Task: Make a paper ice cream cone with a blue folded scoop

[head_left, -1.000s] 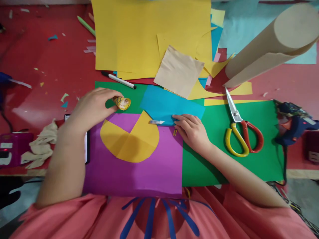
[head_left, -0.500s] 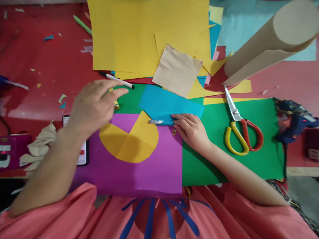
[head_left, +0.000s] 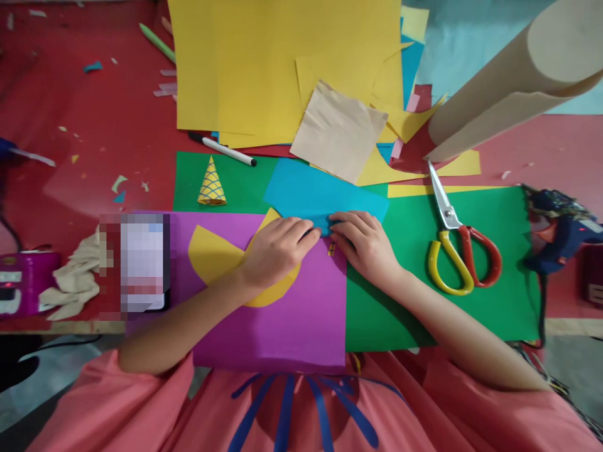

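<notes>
A blue sheet of paper [head_left: 325, 191] lies at the middle, its near edge between my two hands. My left hand [head_left: 277, 248] is closed at the left part of that edge, fingertips and thumb together on the paper. My right hand [head_left: 365, 242] grips the same edge farther right, fingers curled over it. Under my left wrist lies a yellow paper disc with a wedge cut out [head_left: 211, 257], partly covered. A small yellow piece with dark lines [head_left: 331, 249] sits by my right fingertips. The small clear-and-white object seen earlier on the blue edge is hidden now.
Scissors [head_left: 447, 220] lie on the green paper [head_left: 400, 314], right of my hand. A patterned paper cone [head_left: 211, 183] stands at left, near a marker [head_left: 230, 152]. Purple paper [head_left: 282, 339] lies below. A brown roll [head_left: 499, 100] and glue gun [head_left: 556, 232] are right.
My left hand has come down and right from above the cone onto the blue paper's near edge, uncovering the cone and phone. My right hand stays on the blue paper.
</notes>
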`<state>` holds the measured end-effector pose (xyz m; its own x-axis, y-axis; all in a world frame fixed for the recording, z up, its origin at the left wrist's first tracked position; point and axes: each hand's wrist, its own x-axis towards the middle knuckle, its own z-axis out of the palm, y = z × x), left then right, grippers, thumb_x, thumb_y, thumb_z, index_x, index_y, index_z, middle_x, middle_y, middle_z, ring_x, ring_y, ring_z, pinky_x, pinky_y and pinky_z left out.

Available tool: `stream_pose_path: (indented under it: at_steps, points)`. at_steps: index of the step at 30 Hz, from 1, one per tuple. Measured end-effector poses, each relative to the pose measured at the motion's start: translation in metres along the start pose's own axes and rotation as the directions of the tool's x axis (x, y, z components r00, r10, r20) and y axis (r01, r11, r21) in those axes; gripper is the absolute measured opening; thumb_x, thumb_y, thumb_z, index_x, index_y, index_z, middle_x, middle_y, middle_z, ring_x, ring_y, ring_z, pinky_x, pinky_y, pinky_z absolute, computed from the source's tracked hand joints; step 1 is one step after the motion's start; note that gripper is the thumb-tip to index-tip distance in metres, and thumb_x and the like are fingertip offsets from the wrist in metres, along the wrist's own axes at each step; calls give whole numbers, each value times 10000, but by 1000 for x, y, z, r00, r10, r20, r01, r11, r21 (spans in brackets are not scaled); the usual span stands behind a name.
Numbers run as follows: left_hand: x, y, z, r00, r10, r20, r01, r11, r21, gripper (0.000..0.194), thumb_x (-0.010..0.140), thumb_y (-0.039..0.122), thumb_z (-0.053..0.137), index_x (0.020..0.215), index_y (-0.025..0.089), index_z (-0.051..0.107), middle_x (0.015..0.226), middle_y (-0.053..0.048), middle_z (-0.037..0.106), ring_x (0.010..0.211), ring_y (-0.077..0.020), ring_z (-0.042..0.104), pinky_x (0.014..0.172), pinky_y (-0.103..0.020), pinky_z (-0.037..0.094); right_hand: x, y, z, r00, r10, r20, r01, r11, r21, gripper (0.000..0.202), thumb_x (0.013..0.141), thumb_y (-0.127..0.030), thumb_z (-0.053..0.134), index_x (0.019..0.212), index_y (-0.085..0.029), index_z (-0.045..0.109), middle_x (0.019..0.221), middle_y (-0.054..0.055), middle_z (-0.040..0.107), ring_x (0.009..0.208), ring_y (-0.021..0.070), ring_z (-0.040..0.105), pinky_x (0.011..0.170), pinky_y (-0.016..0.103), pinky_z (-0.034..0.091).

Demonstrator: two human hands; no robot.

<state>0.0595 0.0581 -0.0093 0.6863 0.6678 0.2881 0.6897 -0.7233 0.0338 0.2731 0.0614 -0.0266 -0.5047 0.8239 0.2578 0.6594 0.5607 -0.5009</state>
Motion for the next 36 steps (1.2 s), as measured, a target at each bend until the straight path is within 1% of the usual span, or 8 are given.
stream_pose_path:
  at_steps: [6,10,15,17,21,25,31,36]
  points:
    - [2,-3,4,1000,-27,11,28,997,-77,134,935,207,535,999,176,648,951,-47,691,845,-173,616,758,-317,452,5,-1,-2,997,69,35,-72,992,103,150,956,-236,492,935,-194,635,1128,105,699,1026,252,613,867,423,463]
    - [8,-9,6,996,-87,38,92,983,-160,129,930,246,557,922,205,679,888,-14,699,800,-159,616,708,-302,440,7,0,-3,995,94,31,-98,981,166,112,940,-223,514,930,-190,621,1102,109,679,1036,250,598,904,437,451]
    - [21,-23,8,966,-188,178,242,900,-362,92,871,275,652,837,213,710,850,5,702,806,-145,629,716,-286,434,11,1,-5,988,147,45,-153,977,149,116,927,-231,524,907,-188,629,1142,132,616,1130,286,553,964,498,404]
    - [25,-25,6,959,-174,223,251,888,-386,90,869,261,652,825,209,711,842,5,697,811,-144,624,738,-289,440,13,1,-5,983,172,65,-180,973,147,123,923,-237,522,896,-192,634,1136,130,605,1127,294,545,967,518,395]
    - [23,-16,0,986,-34,163,63,983,-172,132,910,226,578,878,179,697,853,-37,670,805,-178,599,698,-314,441,16,2,-6,977,198,83,-208,966,151,121,903,-231,537,859,-187,641,1109,131,597,1091,302,543,967,541,393]
    - [15,-5,-1,997,24,71,-28,998,56,151,920,153,529,950,156,676,844,-48,656,767,-184,596,638,-319,437,18,2,-6,975,207,81,-217,966,144,104,894,-218,560,840,-188,644,1092,125,594,1068,295,542,962,521,403]
    - [15,-7,0,996,63,69,-69,993,98,152,917,151,539,997,148,667,842,-46,657,755,-183,598,622,-312,449,14,2,-7,990,141,31,-144,978,153,102,923,-236,556,924,-187,647,959,93,639,942,242,594,842,415,472]
    - [16,-9,1,998,34,61,-39,996,78,161,936,181,523,997,169,671,837,-40,659,755,-173,604,591,-305,413,7,4,-5,998,-28,-49,30,998,48,116,933,-189,535,963,-168,645,917,90,681,863,218,606,765,367,484]
